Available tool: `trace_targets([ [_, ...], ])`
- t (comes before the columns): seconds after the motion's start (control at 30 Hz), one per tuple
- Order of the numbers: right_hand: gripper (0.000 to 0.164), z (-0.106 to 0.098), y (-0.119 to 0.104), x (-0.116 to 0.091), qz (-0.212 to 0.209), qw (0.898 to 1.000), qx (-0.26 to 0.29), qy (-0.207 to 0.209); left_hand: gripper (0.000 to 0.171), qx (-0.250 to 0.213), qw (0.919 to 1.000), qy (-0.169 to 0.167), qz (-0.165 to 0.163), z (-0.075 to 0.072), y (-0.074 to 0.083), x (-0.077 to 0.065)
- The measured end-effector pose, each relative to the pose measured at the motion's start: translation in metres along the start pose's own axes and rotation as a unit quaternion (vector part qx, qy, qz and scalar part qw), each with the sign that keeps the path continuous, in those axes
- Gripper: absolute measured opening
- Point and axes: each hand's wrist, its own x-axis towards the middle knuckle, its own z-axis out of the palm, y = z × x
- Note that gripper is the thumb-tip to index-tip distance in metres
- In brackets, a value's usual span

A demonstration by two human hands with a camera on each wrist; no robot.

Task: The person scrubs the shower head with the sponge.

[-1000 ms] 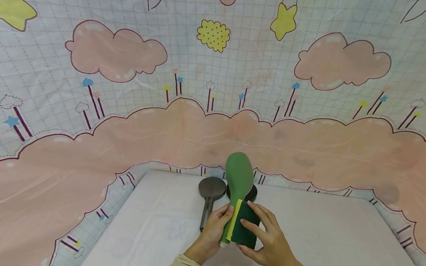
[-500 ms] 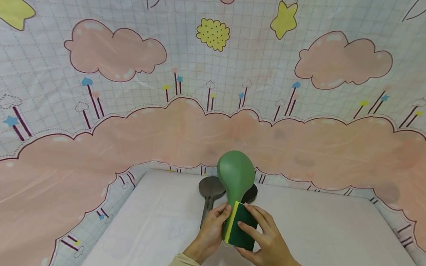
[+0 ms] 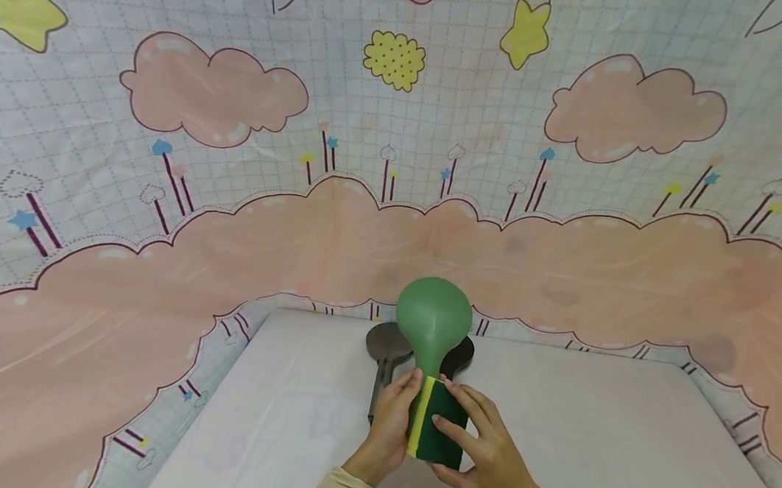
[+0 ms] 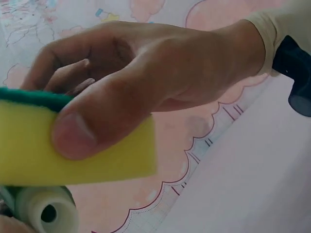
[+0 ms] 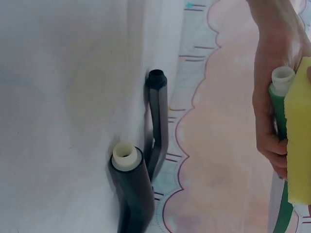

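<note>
Green shower head [image 3: 434, 316] is held up over the white table [image 3: 587, 424], head end upward. Left hand [image 3: 390, 417]: fingers curled round its handle. Right hand [image 3: 493, 452]: fingers and thumb grip a sponge [image 3: 447, 431], yellow side toward the handle. Grey head [image 3: 388, 343] and black head [image 3: 462, 355] are beyond, side by side.

My left hand [image 3: 388, 424] upright, gripping, its fingers [image 5: 273, 154] curled. My right hand [image 3: 496, 456] just beside it, holding a pinch: thumb [image 4: 80, 133] opposed to bent, spread fingers. Both wrists angled inward from below me; cream cuff [image 3: 340, 487] at my left wrist [image 3: 361, 462].
</note>
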Motion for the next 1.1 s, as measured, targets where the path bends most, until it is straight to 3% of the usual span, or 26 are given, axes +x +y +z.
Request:
trace_targets([
  [0.37, 0.044, -0.004, 0.006, -0.002, -0.006, 1.000, -0.020, -0.001, 0.046, 0.022, 0.9997, -0.001, -0.006, -0.003, -0.003, 0.002],
  [0.6, 0.043, -0.008, 0.015, 0.003, 0.020, 0.999, -0.033, -0.001, 0.058, 0.026, 0.9990, -0.033, 0.012, -0.005, -0.002, 0.003],
  [0.9, 0.044, -0.006, 0.013, 0.006, 0.020, 0.999, -0.036, -0.004, 0.062, 0.025, 0.9995, -0.017, -0.006, 0.000, 0.000, 0.004],
  [1.1, 0.044, -0.004, 0.009, 0.003, 0.009, 0.999, -0.035, -0.005, 0.059, 0.033, 0.9994, -0.004, 0.002, 0.002, 0.000, 0.005],
])
